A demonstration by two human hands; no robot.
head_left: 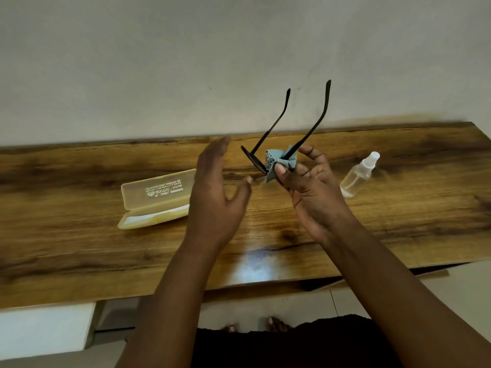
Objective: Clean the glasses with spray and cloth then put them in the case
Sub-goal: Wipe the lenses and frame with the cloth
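I hold the black-framed glasses [265, 152] in the air above the wooden table [79, 248], with my right hand [310, 192] pinching the blue-grey cleaning cloth [283, 163] around the right end of the frame, thumb on the near side and fingers behind. I judge the cloth is wrapped there so skin never touches the lens while I rub it. The 2 temple arms stand open and point up and away from me toward the wall, which keeps them clear of my fingers and leaves the lenses facing down toward my hands.

My left hand [218, 189] is off the frame, just left of the glasses, with fingers straight and spread and nothing in it. It looks poised to steady the bare left end, though that is only my guess.

Left of the glasses, down on the table, the translucent yellow case [156, 200] lies with its lid open and its hollow facing me, ready to receive them. Right of the glasses, the clear spray bottle [358, 176] lies on its side on the table, within easy reach of my right hand. Wiping seems underway; casing is not yet done.
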